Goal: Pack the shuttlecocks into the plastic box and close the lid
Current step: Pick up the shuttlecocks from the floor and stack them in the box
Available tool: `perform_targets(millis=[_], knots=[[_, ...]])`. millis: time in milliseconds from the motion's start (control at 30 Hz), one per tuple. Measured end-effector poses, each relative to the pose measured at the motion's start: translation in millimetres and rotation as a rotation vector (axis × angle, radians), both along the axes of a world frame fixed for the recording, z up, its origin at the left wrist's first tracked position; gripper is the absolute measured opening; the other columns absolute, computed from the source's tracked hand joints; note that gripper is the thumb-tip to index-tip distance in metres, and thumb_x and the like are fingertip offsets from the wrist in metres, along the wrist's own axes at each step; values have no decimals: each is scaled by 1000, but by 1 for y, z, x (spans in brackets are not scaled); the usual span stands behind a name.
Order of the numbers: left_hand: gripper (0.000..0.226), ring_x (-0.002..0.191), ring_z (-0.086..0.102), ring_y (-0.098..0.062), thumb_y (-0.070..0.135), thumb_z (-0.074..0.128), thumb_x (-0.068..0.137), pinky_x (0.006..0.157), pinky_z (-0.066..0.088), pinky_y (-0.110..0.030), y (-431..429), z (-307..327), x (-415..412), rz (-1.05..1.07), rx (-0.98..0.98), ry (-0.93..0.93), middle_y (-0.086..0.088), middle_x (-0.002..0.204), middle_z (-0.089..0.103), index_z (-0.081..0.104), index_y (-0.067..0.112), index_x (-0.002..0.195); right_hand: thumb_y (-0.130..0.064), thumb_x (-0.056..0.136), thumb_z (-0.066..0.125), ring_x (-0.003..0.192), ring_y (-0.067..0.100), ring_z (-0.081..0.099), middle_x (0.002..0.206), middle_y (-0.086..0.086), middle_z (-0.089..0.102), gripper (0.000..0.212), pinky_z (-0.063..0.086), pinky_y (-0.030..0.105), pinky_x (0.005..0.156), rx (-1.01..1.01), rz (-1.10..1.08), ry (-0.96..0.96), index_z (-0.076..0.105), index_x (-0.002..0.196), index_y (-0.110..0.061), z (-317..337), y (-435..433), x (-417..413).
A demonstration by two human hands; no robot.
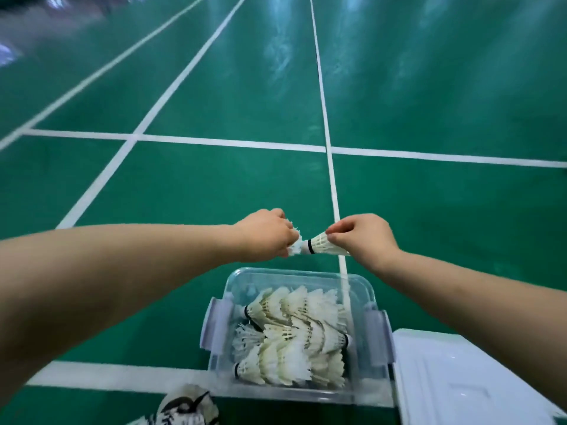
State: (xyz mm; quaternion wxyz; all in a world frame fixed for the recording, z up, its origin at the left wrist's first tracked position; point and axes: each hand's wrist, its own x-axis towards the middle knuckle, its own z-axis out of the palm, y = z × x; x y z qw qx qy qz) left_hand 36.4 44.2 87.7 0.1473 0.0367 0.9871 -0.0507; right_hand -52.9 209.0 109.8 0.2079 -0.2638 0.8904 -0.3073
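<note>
A clear plastic box (pixel 359 285) stands open on the green court floor, with grey clips on its left and right sides. Inside lie several white feather shuttlecocks (pixel 294 332), stacked in rows. Above the box's far edge, my left hand (pixel 264 236) is closed around the feathers of one shuttlecock (pixel 295 246). My right hand (pixel 365 236) pinches the feather skirt of a second shuttlecock (pixel 320 243), whose black-banded cork points left and meets the feathers in my left hand. The white lid (pixel 460 378) lies flat on the floor to the right of the box.
White court lines (pixel 233 144) cross the green floor ahead. A black-and-white shoe (pixel 190 407) shows at the bottom edge, just left of the box's near corner.
</note>
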Motion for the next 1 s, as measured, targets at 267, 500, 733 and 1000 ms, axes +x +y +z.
perform_targets(millis=[267, 500, 733, 1000], knots=[[23, 104, 47, -24, 40, 54, 86, 91, 44, -41, 63, 25, 61, -45, 83, -96, -1, 98, 62, 56, 18, 89, -12, 85, 58, 86, 6, 57, 103, 1, 74, 21, 45, 20, 84, 125, 126, -90, 76, 96, -15, 22, 76, 51], [23, 106, 48, -24, 38, 51, 88, 87, 46, -37, 74, -7, 88, 37, 117, -148, -2, 100, 63, 56, 16, 91, -11, 86, 54, 90, 14, 62, 110, -1, 71, 26, 48, 22, 86, 364, 240, -185, 75, 100, -19, -35, 91, 60], [25, 103, 48, -23, 38, 50, 89, 83, 38, -30, 74, -20, 77, 90, 225, -102, -2, 101, 60, 58, 16, 96, -9, 86, 58, 85, 13, 62, 96, -2, 70, 21, 50, 25, 83, 246, 221, -372, 73, 91, -22, -71, 78, 67], [25, 101, 46, -19, 39, 54, 87, 81, 32, -23, 77, -35, 69, 56, 354, -57, 1, 107, 60, 61, 17, 97, 2, 85, 58, 65, 9, 51, 71, -4, 61, 36, 47, 13, 60, 147, 270, -598, 64, 63, -27, -87, 70, 75]])
